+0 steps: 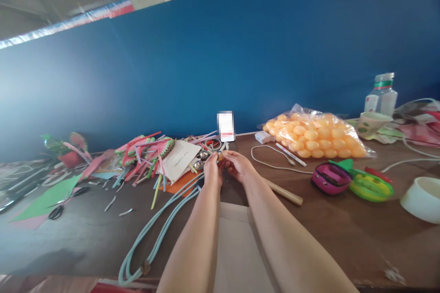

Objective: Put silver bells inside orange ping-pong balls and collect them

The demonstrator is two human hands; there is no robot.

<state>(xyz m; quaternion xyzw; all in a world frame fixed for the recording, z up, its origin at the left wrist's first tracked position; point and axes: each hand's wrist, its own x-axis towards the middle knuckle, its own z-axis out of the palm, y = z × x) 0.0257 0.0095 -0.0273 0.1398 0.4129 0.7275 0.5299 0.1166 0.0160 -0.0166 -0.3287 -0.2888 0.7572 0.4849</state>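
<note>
At twelve o'clock beyond the cardboard [239,242], the left hand [212,171] pinches a small shiny ball [220,156] and the right hand [239,165] meets it, whether gripping I cannot tell; likely light, hard and slippery, it suits fingertips around its sides.
</note>
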